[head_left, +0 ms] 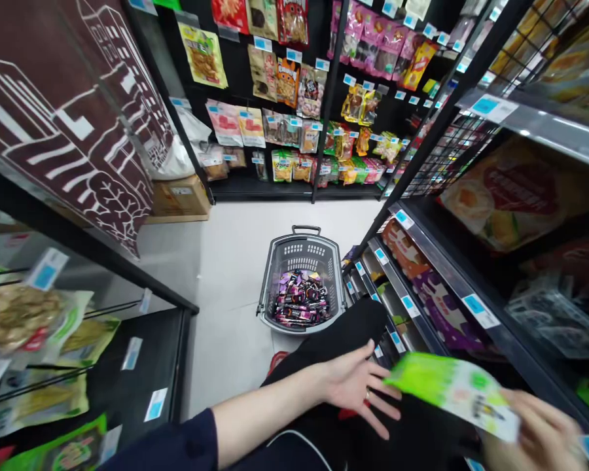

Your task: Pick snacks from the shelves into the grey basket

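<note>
At five o'clock, below the middle of the view, the person's left hand (pixel 360 389) is open, palm bare and fingers spread, a slim ring on one finger. Near four o'clock, the right hand (pixel 535 425), blurred, grips the white end of a flat packet (pixel 454 386). This packet lies between four and five o'clock, a thin strip of bright green and white, its surface bent in a gentle arc. Its green end comes close to the left fingertips; whether they touch cannot be told. A smooth dark sleeve (pixel 177 445) leads to the left forearm, and matte black trousers (pixel 343 333) stretch beneath both arms.

Towards eight and nine o'clock, a black rack (pixel 150 327) has thin rods with crinkled, part-clear bags (pixel 81 340). At three to four o'clock, grey-edged shelves (pixel 442 275) carry a glossy purple pack (pixel 444 304) and square paper tags.

Just below the centre, a rounded grey plastic basket (pixel 302 264) with slotted walls and a looped handle stands on the smooth pale floor (pixel 230 261), holding a heap of shiny purple and black wrappers (pixel 302 301). Between nine and ten o'clock sits a plain cardboard box (pixel 179 199); at ten, a brown panel (pixel 69 98) bears white line drawings. Farthest off, from eleven to one, plump film bags (pixel 311 91) hang in rows against a black display (pixel 265 188).
</note>
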A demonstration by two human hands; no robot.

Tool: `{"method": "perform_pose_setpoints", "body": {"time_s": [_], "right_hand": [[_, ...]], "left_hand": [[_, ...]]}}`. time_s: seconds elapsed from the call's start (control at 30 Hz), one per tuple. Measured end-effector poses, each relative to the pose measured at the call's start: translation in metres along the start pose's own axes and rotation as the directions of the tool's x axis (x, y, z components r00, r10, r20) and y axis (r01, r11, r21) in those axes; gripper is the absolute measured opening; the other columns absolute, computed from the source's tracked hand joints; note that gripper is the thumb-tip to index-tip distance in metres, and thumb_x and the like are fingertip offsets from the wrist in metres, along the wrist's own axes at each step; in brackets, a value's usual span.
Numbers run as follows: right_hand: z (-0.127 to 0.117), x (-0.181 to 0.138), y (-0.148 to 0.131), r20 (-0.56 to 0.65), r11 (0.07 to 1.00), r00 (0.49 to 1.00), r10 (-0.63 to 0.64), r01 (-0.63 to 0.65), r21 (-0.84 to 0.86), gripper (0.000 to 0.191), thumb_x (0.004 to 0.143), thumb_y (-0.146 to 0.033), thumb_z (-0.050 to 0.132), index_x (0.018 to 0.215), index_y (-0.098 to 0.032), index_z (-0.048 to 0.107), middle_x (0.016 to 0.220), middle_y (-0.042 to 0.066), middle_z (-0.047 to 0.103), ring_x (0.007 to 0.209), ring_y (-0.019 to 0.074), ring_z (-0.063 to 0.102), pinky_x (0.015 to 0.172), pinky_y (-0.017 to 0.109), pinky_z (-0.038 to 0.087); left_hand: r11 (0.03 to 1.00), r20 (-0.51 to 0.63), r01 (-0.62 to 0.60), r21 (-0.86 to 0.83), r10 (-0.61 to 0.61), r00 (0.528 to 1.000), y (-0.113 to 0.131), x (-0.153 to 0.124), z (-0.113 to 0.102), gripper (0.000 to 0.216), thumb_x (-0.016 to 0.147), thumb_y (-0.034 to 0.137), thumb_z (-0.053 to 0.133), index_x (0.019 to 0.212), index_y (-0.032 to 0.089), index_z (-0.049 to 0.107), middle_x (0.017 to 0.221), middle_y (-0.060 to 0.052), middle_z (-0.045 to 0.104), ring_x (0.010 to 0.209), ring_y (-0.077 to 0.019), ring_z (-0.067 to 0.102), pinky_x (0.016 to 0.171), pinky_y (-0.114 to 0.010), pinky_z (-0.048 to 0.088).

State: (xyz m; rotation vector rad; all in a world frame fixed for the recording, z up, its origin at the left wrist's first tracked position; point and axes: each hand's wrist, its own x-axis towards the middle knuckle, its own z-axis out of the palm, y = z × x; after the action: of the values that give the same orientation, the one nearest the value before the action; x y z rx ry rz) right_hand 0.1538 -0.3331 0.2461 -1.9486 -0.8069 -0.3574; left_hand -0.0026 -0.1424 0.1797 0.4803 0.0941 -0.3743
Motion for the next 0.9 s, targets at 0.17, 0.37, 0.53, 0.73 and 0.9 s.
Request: {"method": "perform_pose_setpoints", "body": {"time_s": [0.17, 0.37, 0.53, 0.73, 0.9], "right_hand": [[0.089, -0.019, -0.029, -0.025, 0.862, 0.999, -0.048, 0.054, 0.504, 0.008, 0.070, -0.020, 0.064, 0.072, -0.027, 0.065, 0.075, 0.002, 0.059, 0.069, 0.0202, 0.059, 0.059, 0.036, 0.046], [0.134, -0.010, -0.011, 0.425, 0.602, 0.905, 0.016, -0.348, 0.718, 0.007, 0.063, -0.015, 0.068, 0.066, -0.022, 0.066, 0.077, 0.002, 0.062, 0.073, 0.0187, 0.061, 0.062, 0.030, 0.047], [0.173, -0.005, 0.045, 0.706, 0.277, 0.681, 0.195, -0.729, 0.626, 0.034, 0.064, -0.026, 0.072, 0.097, -0.026, 0.064, 0.106, 0.006, 0.064, 0.085, 0.0222, 0.064, 0.073, 0.035, 0.050], [0.198, -0.050, 0.132, 0.848, -0.004, 0.502, 0.172, -0.860, 0.510, 0.040, 0.071, -0.055, 0.062, 0.094, -0.022, 0.065, 0.090, 0.006, 0.068, 0.079, 0.0207, 0.062, 0.065, 0.032, 0.049], [0.201, -0.060, 0.142, 0.814, -0.023, 0.538, 0.217, -0.831, 0.555, 0.033, 0.069, -0.046, 0.069, 0.090, -0.022, 0.066, 0.086, 0.005, 0.067, 0.073, 0.0186, 0.059, 0.061, 0.029, 0.046]], "left_hand": [[0.966, -0.265, -0.212, -0.150, 0.168, 0.950, 0.019, -0.035, 0.003, 0.036, 0.077, 0.027, 0.060, 0.108, 0.008, 0.056, 0.099, -0.010, 0.065, 0.085, -0.0171, 0.063, 0.090, -0.035, 0.042], [0.976, -0.345, -0.168, 0.139, 0.207, 0.916, 0.032, -0.063, 0.006, 0.048, 0.061, 0.016, 0.074, 0.107, 0.009, 0.059, 0.093, -0.008, 0.068, 0.079, -0.0153, 0.064, 0.079, -0.028, 0.046], [0.865, -0.479, -0.112, 0.490, 0.374, 0.794, 0.019, -0.017, -0.011, 0.031, 0.058, 0.022, 0.076, 0.085, 0.009, 0.067, 0.079, -0.004, 0.071, 0.071, -0.0165, 0.062, 0.070, -0.025, 0.046], [0.761, -0.563, -0.232, 0.606, 0.616, 0.551, 0.007, 0.044, -0.045, 0.041, 0.053, 0.024, 0.079, 0.090, 0.011, 0.065, 0.083, -0.005, 0.071, 0.074, -0.0182, 0.063, 0.071, -0.028, 0.048], [0.780, -0.586, -0.205, 0.591, 0.591, 0.554, 0.002, 0.062, -0.050, 0.049, 0.042, 0.016, 0.082, 0.087, 0.012, 0.064, 0.082, -0.005, 0.071, 0.072, -0.0185, 0.063, 0.070, -0.029, 0.049]]}}
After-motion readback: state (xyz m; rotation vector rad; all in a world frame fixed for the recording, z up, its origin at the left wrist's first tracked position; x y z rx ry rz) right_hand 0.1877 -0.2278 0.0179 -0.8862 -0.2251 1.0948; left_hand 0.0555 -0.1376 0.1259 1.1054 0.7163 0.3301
